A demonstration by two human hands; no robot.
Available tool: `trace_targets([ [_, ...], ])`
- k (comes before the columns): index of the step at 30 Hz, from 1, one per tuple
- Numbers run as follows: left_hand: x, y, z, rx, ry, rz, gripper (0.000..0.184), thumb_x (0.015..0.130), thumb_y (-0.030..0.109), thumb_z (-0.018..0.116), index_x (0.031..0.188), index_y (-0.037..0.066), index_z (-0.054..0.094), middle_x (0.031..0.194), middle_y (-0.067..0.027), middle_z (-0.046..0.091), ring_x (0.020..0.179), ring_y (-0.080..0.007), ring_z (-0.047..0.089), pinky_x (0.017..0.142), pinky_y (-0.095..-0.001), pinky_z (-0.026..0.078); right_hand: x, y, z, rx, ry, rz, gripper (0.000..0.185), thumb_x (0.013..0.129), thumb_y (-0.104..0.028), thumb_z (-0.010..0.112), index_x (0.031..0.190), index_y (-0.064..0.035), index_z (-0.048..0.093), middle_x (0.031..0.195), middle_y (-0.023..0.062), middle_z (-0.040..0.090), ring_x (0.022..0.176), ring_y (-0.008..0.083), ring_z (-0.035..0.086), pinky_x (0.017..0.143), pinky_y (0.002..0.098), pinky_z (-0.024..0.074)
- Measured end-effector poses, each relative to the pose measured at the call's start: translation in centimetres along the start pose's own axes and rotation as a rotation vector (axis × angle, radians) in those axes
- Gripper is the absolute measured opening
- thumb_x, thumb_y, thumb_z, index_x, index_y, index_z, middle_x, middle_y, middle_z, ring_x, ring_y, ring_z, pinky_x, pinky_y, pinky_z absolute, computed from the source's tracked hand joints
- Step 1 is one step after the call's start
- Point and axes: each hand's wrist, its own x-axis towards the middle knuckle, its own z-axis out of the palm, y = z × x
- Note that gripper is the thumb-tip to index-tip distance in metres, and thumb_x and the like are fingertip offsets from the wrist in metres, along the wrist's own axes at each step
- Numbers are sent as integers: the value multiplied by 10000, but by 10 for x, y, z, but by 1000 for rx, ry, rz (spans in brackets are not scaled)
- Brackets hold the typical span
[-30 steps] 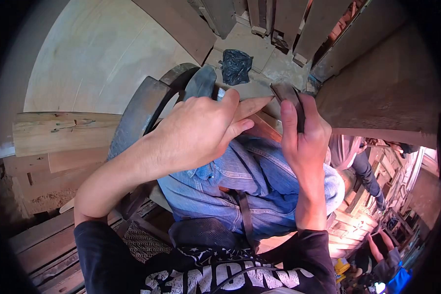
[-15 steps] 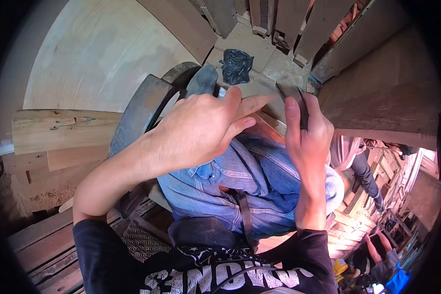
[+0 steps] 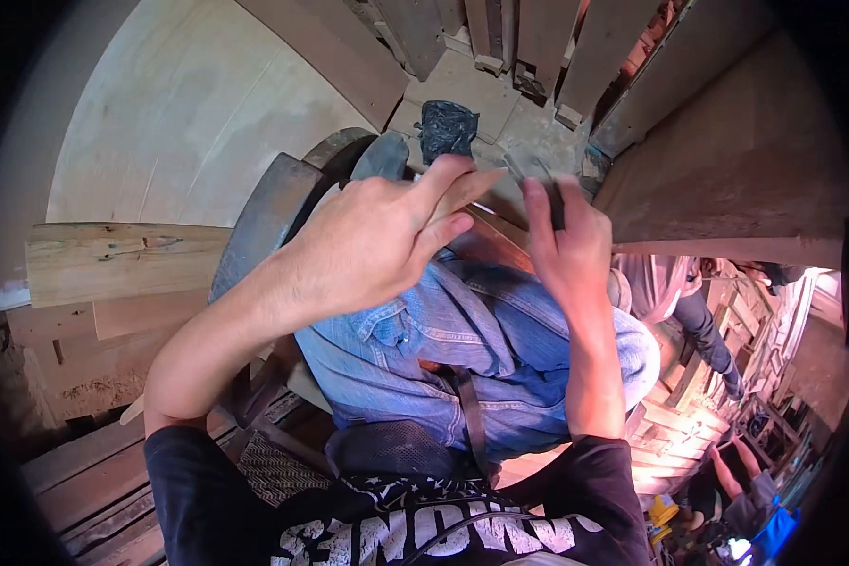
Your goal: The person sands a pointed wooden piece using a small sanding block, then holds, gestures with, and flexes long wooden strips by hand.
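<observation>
Between its thumb and fingers, my left hand (image 3: 373, 236) pinches a pointed piece of wood (image 3: 467, 191) whose tip points right. My right hand (image 3: 573, 236) is closed round a dark flat piece (image 3: 547, 184), blurred by motion, that sticks up past the thumb. The wood's tip is very close to the dark piece; whether they touch is unclear. Both hands are above my lap in blue jeans (image 3: 462, 321).
A crumpled black plastic bag (image 3: 447, 129) lies on the floor ahead. Curved dark metal (image 3: 264, 222) stands left of my knees, near a pale board (image 3: 189, 113). Wooden planks (image 3: 113, 264) are at the left. At the right, people (image 3: 693, 311) are among scattered wood.
The right hand and its dark piece have moved left and slightly down, after a small shift right earlier. The left hand and pointed wood have shifted slightly left and up.
</observation>
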Motion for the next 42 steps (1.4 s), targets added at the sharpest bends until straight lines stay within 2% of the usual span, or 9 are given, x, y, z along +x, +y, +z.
trace_targets([
  [6, 6, -16, 2, -187, 145, 250, 518, 979, 135, 526, 1465, 120, 349, 950, -175, 690, 871, -340, 690, 752, -435, 523, 0, 2, 17, -135, -112, -78, 348, 918, -364, 638, 1042, -39, 618, 794, 201, 684, 688, 419, 661, 598, 501, 510],
  [10, 8, -14, -18, -387, 11, 55, 542, 985, 133, 519, 1491, 216, 342, 830, -56, 597, 570, -110, 509, 573, -281, 472, 16, 8, 44, -49, -114, -92, 418, 920, -397, 621, 1125, -33, 595, 868, 212, 693, 773, 436, 664, 676, 500, 524],
  [17, 18, -33, -15, -477, -23, 155, 540, 983, 216, 566, 1475, 222, 344, 873, -30, 615, 556, -80, 527, 523, -252, 462, 5, 38, 117, -111, -706, 75, 522, 924, -408, 601, 1267, -20, 540, 1106, 295, 639, 1049, 453, 615, 905, 510, 495],
  [22, 18, -25, -16, -426, -25, 166, 492, 968, 200, 585, 1420, 226, 393, 857, -12, 598, 555, -77, 486, 530, -259, 430, -13, 66, 139, -72, -656, -62, 659, 866, -422, 676, 1321, 7, 469, 1104, 326, 626, 1072, 475, 598, 921, 510, 490],
  [26, 21, -29, -12, -381, 22, 180, 506, 950, 185, 613, 1406, 232, 401, 859, -21, 598, 560, -88, 483, 555, -274, 441, -10, 60, 133, -12, -650, -81, 636, 845, -386, 690, 1273, 48, 507, 1096, 279, 652, 1032, 444, 623, 901, 497, 502],
  [30, 16, -26, -16, -437, 35, 2, 485, 947, 181, 625, 1373, 106, 406, 884, -71, 621, 583, -116, 536, 568, -300, 466, -6, 35, 117, -202, -604, 28, 487, 836, -408, 693, 1115, -11, 646, 978, 243, 689, 928, 421, 658, 841, 497, 516],
  [36, 20, -41, -15, -192, 293, 92, 298, 913, 262, 674, 1015, -13, 623, 740, -126, 603, 679, -187, 558, 644, -365, 466, -10, 49, 120, -150, -557, -30, 436, 806, -434, 730, 990, -39, 704, 918, 251, 693, 873, 416, 675, 809, 491, 530],
  [38, 21, -39, -14, -135, 273, 88, 354, 896, 287, 677, 1022, -40, 626, 825, -271, 655, 770, -418, 671, 697, -463, 505, -11, 62, 128, -29, -542, -10, 453, 798, -453, 744, 958, -30, 709, 937, 257, 690, 895, 408, 678, 812, 484, 532],
  [42, 18, -28, -11, -56, 245, 100, 323, 884, 288, 689, 973, -18, 636, 800, -261, 653, 763, -423, 663, 689, -462, 503, -13, 41, 112, -236, -610, 13, 476, 788, -500, 728, 895, -36, 726, 877, 229, 702, 876, 412, 680, 797, 479, 534],
])
